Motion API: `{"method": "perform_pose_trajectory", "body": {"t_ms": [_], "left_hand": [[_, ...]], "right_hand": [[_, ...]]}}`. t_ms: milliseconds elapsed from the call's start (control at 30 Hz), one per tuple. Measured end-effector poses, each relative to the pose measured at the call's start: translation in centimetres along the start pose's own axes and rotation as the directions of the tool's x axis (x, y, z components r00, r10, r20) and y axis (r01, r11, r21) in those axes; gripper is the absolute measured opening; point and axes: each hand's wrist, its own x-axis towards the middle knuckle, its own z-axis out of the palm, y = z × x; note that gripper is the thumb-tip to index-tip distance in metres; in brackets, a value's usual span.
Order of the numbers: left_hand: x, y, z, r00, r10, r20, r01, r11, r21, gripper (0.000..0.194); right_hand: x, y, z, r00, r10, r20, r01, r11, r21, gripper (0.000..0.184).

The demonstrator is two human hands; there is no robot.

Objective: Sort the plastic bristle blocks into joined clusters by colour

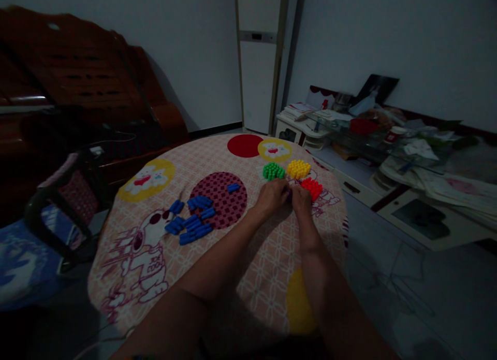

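Note:
My left hand and my right hand meet over the right part of the table, fingers closed. A small dark bluish patch shows between them, but the fingers hide most of it, so I cannot tell what it is. Just beyond my left hand stands a tight cluster of green pegs. A similar cluster of yellow pegs is behind the gap between the hands. Beside my right hand sits a cluster of red pegs. Several blue cylindrical pieces lie in loose groups to the left, with a blue piece apart from them.
A patterned cloth covers the round table. A wooden bench is behind it on the left, near a metal-framed chair. Along the right wall runs a low cabinet piled with papers and household items. A tall white unit stands at the back.

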Motion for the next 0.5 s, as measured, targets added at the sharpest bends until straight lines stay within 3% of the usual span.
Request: {"method": "perform_pose_trajectory", "body": {"t_ms": [267, 500], "left_hand": [[0.2, 0.7, 2.1, 0.996, -0.043, 0.078, 0.032, 0.990, 0.138, 0.024], [-1.0, 1.7, 1.7, 0.997, -0.066, 0.032, 0.060, 0.984, 0.168, 0.030]], "right_hand": [[0.3, 0.8, 0.5, 0.998, -0.018, -0.053, 0.016, 0.999, -0.040, 0.050], [0.0, 0.7, 0.4, 1.000, -0.021, -0.015, 0.018, 0.980, -0.196, 0.055]]}}
